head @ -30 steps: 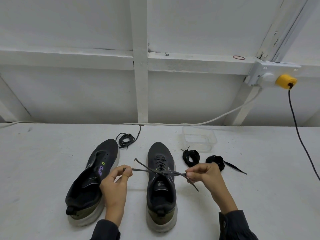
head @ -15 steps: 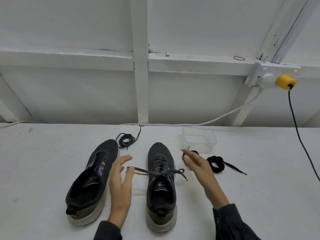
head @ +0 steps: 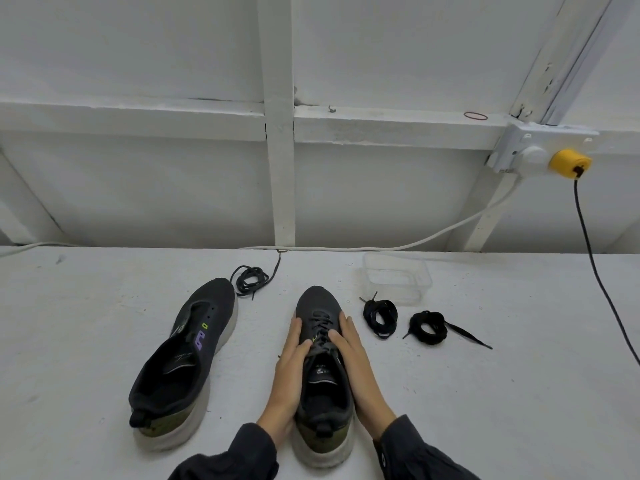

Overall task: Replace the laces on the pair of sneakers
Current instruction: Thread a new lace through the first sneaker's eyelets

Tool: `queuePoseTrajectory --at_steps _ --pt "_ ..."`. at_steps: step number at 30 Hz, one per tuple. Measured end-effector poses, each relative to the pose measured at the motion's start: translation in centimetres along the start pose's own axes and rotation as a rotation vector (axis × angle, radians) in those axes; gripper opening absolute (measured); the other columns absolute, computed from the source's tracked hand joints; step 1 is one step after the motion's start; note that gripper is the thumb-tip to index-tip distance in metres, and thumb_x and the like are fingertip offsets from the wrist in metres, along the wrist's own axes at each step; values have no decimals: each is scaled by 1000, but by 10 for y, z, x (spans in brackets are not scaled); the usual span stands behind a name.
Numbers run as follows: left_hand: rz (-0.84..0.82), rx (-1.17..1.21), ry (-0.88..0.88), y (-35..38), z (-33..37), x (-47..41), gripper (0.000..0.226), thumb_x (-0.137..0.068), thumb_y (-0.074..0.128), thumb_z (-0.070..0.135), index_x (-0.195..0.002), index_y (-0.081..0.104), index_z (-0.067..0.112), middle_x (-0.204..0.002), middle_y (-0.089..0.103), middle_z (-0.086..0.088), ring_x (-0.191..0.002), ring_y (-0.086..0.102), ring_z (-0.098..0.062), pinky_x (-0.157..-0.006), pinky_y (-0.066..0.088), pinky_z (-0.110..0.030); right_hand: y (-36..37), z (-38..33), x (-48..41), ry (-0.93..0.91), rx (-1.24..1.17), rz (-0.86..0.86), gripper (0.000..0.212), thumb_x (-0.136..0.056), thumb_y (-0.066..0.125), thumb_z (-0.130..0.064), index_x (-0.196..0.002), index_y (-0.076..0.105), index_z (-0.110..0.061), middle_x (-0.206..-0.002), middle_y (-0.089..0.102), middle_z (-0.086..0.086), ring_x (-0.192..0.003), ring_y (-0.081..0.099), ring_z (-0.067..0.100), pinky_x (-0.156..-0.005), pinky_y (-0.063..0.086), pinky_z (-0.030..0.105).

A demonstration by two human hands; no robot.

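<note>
You are pressing your left hand (head: 292,365) and right hand (head: 351,362), fingers straight, against the laced sneaker (head: 318,301) standing on the table (head: 86,341), its light, soft upper likely yielding, its stiffer sole offering the firmer hold.

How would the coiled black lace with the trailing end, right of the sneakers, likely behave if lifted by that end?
The coiled lace would probably go floppy and unwind, since its loops look loose. Its trailing end lies thin and flat, so it is likely very light. Pushed, it should bunch, not roll.
</note>
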State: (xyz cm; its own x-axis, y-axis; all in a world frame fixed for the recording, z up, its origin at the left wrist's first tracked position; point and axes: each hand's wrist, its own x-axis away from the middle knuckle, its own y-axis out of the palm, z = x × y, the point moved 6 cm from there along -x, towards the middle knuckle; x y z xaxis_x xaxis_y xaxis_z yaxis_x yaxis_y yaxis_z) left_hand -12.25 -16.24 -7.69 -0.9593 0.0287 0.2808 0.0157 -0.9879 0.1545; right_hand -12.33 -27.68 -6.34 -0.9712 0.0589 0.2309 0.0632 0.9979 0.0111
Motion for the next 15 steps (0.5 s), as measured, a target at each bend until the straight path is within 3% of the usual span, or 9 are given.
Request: queuePoseTrajectory --at_steps 7,15 --pt "-10 5 9 14 -5 9 50 -103 40 13 -151 30 26 -152 33 16 -140 34 -6 -119 27 -35 -16 9 5 9 -19 42 58 -100 51 -29 -152 27 -29 -160 20 -15 -145 20 1 -123 18 35" --pt "-13 -18 22 12 2 12 49 -102 43 14 -149 34 23 -154 36 8 -140 35 -9 -119 28 -35 -20 0 9 25 49 25 58 -99 52 -32 -152 29 -28 -161 20 -11 -146 21 4 -122 18 35"
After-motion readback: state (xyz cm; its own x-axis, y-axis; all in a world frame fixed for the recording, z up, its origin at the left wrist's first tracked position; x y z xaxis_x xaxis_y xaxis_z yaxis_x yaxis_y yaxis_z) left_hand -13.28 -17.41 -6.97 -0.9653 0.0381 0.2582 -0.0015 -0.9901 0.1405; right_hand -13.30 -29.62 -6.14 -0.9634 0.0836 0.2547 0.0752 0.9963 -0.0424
